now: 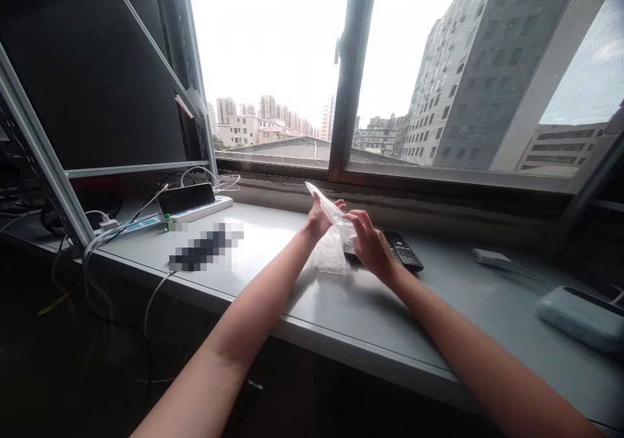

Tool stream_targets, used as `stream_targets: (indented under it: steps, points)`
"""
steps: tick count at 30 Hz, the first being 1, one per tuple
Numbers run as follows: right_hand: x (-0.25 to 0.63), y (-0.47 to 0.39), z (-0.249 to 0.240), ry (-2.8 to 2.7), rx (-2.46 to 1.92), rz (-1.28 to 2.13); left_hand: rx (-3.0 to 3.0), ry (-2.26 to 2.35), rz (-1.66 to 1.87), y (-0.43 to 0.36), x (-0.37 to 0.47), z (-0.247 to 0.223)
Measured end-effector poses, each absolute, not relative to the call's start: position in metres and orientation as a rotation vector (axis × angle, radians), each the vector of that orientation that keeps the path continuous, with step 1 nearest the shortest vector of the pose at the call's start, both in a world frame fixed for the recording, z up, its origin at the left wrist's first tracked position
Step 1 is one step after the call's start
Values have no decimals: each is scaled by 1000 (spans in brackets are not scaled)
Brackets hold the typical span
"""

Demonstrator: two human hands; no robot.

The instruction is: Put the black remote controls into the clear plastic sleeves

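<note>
A crumpled, see-through plastic bag [333, 256] is held up over the grey tabletop, its lower part hanging close to the surface. My left hand [319, 217] grips the bag's upper part between thumb and fingers. From the right, my right hand [371, 243] has its bent fingers closed on the bag's other side; whether anything lies inside the plastic I cannot make out. Just behind my right hand is a black remote control [405, 251] with rows of buttons. Another dark object with buttons shows partly between the bag and that hand, mostly hidden.
On the left a phone [188, 197] leans on a white power strip [205, 208], among tangled cables and a metal frame [46, 145]. A pixelated dark object [199, 251] lies nearby. At right are a white adapter [490, 257] and a pale blue case [580, 318]. A window stands behind.
</note>
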State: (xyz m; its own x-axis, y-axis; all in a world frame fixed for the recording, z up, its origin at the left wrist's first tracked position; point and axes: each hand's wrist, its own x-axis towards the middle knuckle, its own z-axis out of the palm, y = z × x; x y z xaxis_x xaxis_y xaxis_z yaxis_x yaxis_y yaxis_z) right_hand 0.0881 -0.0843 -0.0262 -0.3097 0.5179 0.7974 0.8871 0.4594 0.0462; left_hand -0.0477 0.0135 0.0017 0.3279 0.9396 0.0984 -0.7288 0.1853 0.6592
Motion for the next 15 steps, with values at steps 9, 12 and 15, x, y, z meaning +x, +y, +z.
stream_targets:
  steps: [9,12,15]
  points:
    - [98,-82,-23,-1870,-1197,-551,887,360,1056,6,-27,-8]
    - [99,-81,-23,-1890,-1217,-572,896,352,1062,7,-29,-8]
    - [98,-82,-23,-1918,-1226,-589,855,369,1123,8,-30,-8]
